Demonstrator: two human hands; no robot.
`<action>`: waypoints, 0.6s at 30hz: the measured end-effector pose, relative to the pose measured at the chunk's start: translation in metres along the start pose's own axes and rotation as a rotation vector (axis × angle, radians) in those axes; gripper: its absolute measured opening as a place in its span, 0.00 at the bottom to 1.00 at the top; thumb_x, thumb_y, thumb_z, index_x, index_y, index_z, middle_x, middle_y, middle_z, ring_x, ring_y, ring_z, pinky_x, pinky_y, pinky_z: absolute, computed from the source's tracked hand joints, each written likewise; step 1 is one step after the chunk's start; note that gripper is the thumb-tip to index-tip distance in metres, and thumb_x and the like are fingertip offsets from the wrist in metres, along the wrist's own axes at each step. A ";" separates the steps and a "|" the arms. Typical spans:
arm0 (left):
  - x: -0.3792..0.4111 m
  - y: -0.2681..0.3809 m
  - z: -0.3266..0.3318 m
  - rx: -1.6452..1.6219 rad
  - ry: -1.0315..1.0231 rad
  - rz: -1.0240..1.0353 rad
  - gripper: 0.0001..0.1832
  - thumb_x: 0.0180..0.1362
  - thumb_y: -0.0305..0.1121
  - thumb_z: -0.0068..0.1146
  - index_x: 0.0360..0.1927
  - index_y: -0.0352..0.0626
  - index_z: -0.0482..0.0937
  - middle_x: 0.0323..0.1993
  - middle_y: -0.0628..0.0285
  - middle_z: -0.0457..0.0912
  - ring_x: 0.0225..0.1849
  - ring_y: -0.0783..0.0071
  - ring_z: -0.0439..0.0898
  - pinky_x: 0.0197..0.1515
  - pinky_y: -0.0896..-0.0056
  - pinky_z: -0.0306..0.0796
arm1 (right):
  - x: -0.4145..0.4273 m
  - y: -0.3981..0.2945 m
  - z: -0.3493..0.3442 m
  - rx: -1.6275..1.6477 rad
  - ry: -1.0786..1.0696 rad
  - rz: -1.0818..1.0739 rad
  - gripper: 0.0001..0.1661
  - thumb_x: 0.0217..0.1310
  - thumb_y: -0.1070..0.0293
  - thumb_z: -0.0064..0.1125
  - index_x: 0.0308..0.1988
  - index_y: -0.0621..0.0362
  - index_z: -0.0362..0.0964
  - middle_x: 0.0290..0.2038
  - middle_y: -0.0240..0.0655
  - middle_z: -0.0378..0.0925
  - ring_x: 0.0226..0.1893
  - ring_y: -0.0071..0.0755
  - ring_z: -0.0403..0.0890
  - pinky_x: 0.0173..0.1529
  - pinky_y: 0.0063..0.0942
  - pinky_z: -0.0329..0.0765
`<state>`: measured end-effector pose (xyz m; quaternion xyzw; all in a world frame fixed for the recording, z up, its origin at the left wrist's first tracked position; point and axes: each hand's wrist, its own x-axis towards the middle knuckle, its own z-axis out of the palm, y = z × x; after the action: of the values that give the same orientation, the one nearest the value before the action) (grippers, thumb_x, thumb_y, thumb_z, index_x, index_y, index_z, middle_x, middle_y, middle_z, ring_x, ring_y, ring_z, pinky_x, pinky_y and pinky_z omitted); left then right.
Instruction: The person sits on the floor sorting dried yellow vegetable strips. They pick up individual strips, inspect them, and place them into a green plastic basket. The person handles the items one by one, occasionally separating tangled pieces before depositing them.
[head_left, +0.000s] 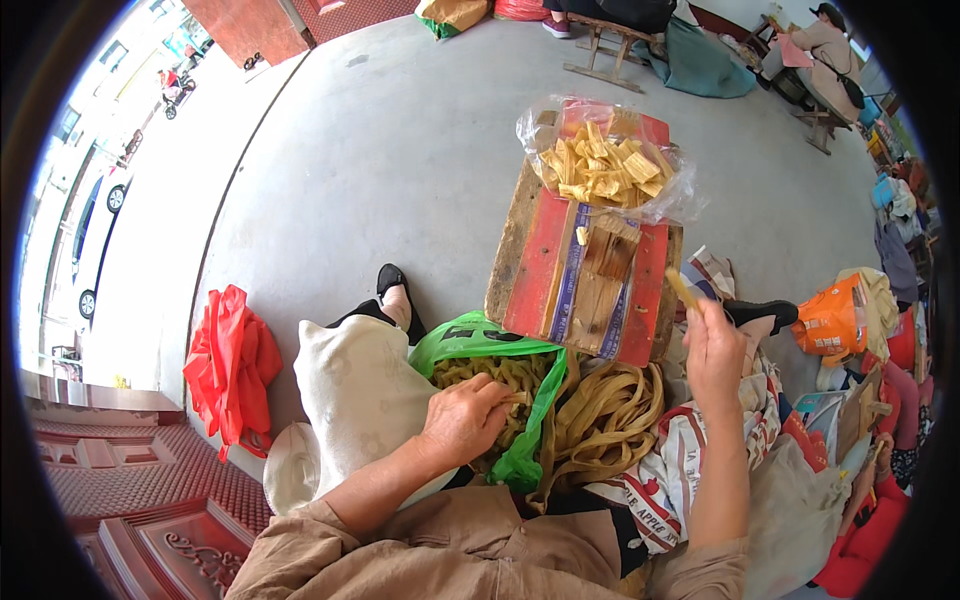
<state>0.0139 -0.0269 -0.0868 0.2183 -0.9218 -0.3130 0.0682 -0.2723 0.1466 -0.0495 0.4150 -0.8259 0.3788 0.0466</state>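
Observation:
My left hand (466, 420) is closed on a small pale yellowish strip piece, over the bright green plastic bag (450, 335) of green-brown folded strips (487, 371). To the right, my right hand (714, 352) is raised, gripping a short yellowish strip (681, 289) beside the board's right edge. Before me stands a low wooden board (517, 300) with red panels and purple printed tape; a small pale piece (582, 236) lies on it. At its far end, a clear plastic bag (684, 196) holds flat yellow folded pieces (600, 165). Long brown flat strips (611, 420) lie looped in my lap.
A red cloth bag (232, 367) lies on the floor at left, near a white cloth (360, 397) over my leg. An orange bag (832, 319) stands at right. People sit on wooden stools (606, 52) at the far side; a person in red (874, 536) is close at right.

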 end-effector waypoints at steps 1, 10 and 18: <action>-0.001 -0.003 0.004 0.081 0.010 0.017 0.11 0.59 0.33 0.62 0.45 0.44 0.84 0.36 0.58 0.81 0.38 0.54 0.82 0.40 0.55 0.77 | 0.026 -0.011 0.001 -0.001 0.027 -0.043 0.08 0.70 0.71 0.56 0.46 0.61 0.76 0.22 0.46 0.77 0.24 0.50 0.82 0.29 0.40 0.75; -0.009 -0.017 0.030 0.238 0.034 0.108 0.17 0.55 0.36 0.65 0.49 0.47 0.83 0.43 0.62 0.83 0.44 0.59 0.82 0.46 0.57 0.77 | 0.098 0.009 0.019 0.030 0.145 0.124 0.19 0.71 0.68 0.55 0.58 0.61 0.74 0.35 0.43 0.85 0.36 0.42 0.86 0.37 0.37 0.79; 0.002 -0.025 0.031 0.228 0.035 0.092 0.11 0.55 0.33 0.63 0.42 0.45 0.83 0.36 0.57 0.81 0.42 0.54 0.82 0.44 0.53 0.75 | -0.138 0.088 0.013 0.443 0.039 0.809 0.15 0.75 0.67 0.54 0.55 0.61 0.76 0.32 0.28 0.80 0.23 0.12 0.68 0.27 0.14 0.67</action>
<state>0.0127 -0.0282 -0.1265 0.1875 -0.9591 -0.1990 0.0734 -0.2430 0.2600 -0.1644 0.0521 -0.8196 0.5416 -0.1793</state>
